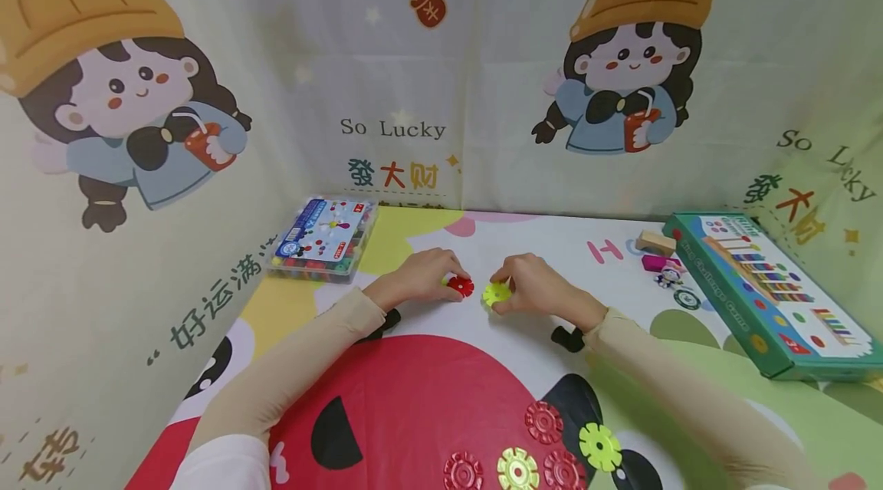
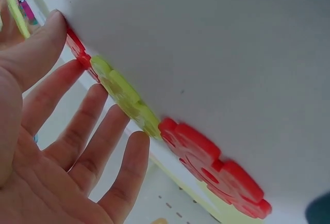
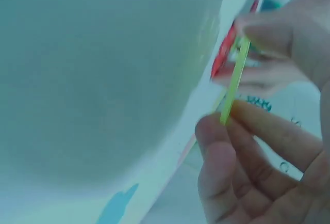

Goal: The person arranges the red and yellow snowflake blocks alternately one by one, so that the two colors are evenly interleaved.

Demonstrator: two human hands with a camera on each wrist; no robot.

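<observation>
My left hand (image 1: 426, 275) pinches a red notched plastic disc (image 1: 461, 287) between thumb and fingers. In the left wrist view, that red disc is the near end of a row, followed by a yellow-green disc (image 2: 126, 97) and another red disc (image 2: 211, 170). The other fingertips rest along the row's edge. Facing it across a small gap, my right hand (image 1: 539, 287) pinches a single yellow-green disc (image 1: 496, 294) by its rim. From the right wrist this disc appears edge-on, close to the red one. Much of the row is hidden behind my left hand in the head view.
Several loose discs, including a red one (image 1: 543, 422) and a yellow-green one (image 1: 600, 446), lie near the front. A clear plastic case (image 1: 324, 237) sits back left. On the right are a green game box (image 1: 779, 306), a wooden block (image 1: 655, 242) and small trinkets (image 1: 669, 276).
</observation>
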